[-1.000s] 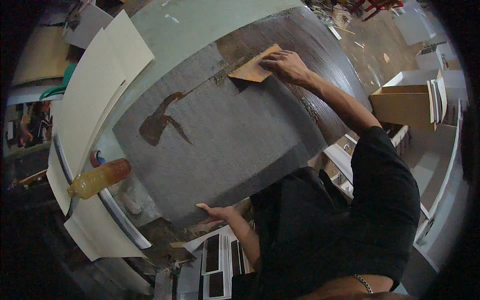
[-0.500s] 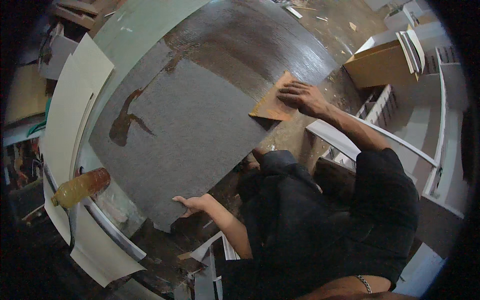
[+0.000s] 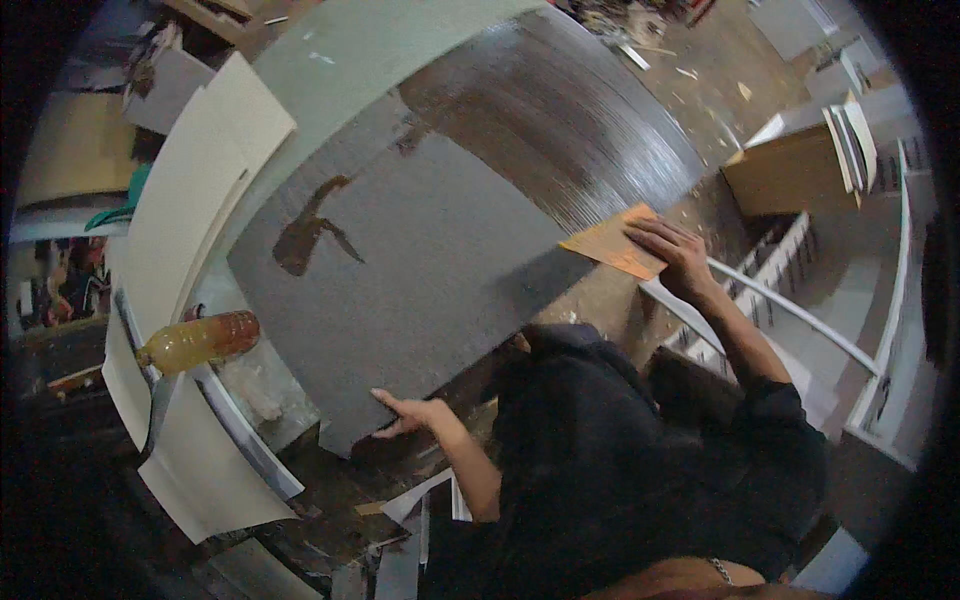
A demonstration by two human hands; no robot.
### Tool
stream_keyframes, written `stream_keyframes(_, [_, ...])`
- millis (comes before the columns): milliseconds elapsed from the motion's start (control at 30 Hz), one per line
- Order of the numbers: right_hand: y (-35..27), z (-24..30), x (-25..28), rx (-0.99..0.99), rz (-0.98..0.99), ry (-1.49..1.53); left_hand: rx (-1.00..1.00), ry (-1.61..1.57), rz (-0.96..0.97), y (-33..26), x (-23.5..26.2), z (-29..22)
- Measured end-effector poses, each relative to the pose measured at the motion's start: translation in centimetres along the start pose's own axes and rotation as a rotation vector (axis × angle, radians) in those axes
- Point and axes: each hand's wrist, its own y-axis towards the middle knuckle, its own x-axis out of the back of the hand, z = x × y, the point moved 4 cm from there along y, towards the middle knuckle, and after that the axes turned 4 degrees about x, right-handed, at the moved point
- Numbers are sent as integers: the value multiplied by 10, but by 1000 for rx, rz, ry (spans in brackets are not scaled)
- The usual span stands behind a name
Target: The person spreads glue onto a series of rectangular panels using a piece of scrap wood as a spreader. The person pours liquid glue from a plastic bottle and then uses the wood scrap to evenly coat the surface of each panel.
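Amber liquid is showing in a bottle lying on its side at the far left, resting among pale boards that are leaning beside the work. Next to them a large grey panel is lying flat, its long axis running from the near left corner up toward the far right, where a dark, glossy, streaked area is covering its upper end. The left hand is pressing flat, fingers spread, on the panel's near corner, steadying it rather than gripping. The panel is looking stiff, broad and probably heavy, so it would best be taken by two opposite edges. Further right, the right hand is lying open, palm down, on an orange sanding sheet at the panel's right edge; the sheet is thin, light and flexible, pointing its corner leftward onto the panel. Beyond it a cardboard box is sitting on the littered floor.
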Motion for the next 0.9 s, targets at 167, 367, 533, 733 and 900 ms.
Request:
stream_keyframes(167, [185, 16, -65, 267, -198, -140, -5, 227, -117, 9, -5, -16])
stream_keyframes(367, [351, 18, -166, 384, -162, -293, -31, 146, -193, 28, 4, 3])
stream_keyframes(533, [399, 1, -204, 402, -130, -344, -6, 247, -213, 8, -7, -6])
stream_keyframes(733, [390, 8, -226, 409, -89, -361, -62, 199, -173, 31, 10, 13])
stream_keyframes(900, [277, 50, -194, 576, 70, -225, 78, 102, -175, 27, 6, 17])
